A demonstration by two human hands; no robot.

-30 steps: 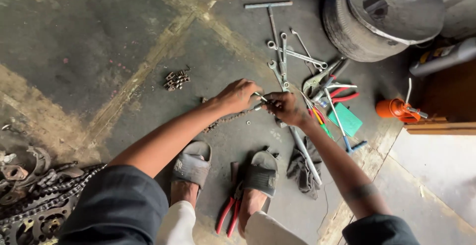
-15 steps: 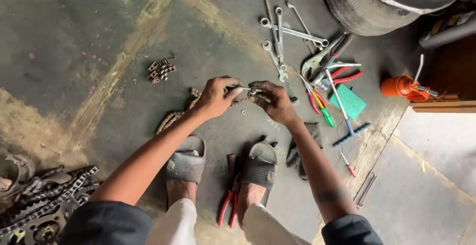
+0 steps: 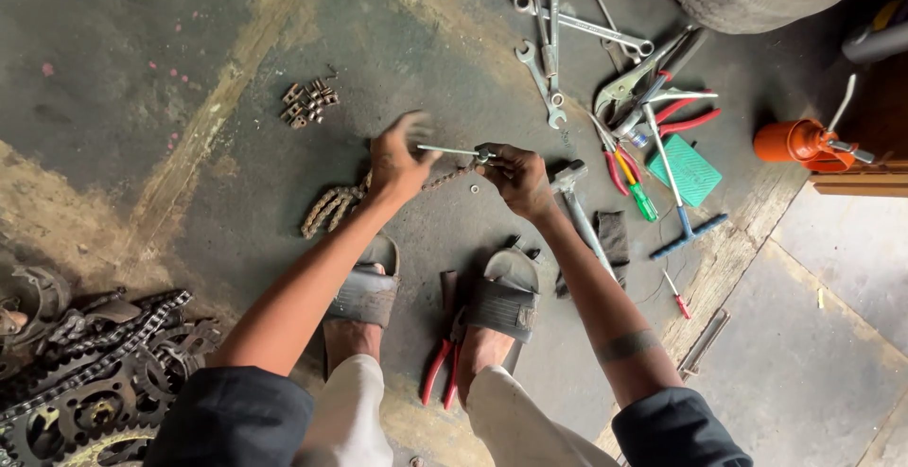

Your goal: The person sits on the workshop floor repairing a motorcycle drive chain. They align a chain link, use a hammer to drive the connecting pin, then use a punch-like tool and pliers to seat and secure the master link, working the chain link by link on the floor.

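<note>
Overhead, both hands met above the concrete floor (image 3: 142, 70), just ahead of the person's sandalled feet. Right hand (image 3: 515, 179) was closed around a small metal tool (image 3: 454, 152), its thin rod pointing toward the left hand (image 3: 397, 157). Left hand was motion-blurred, fingers partly spread at the rod's tip; whether it gripped could not be told. Rusty chain (image 3: 333, 207) trailed from under the hands toward the floor's left side. Wrenches (image 3: 549, 42) lay near the top edge; hammer (image 3: 579, 207) just right of the right hand; red-handled pliers (image 3: 443, 365) between the feet; sprockets (image 3: 85, 382) at the bottom-left corner.
</note>
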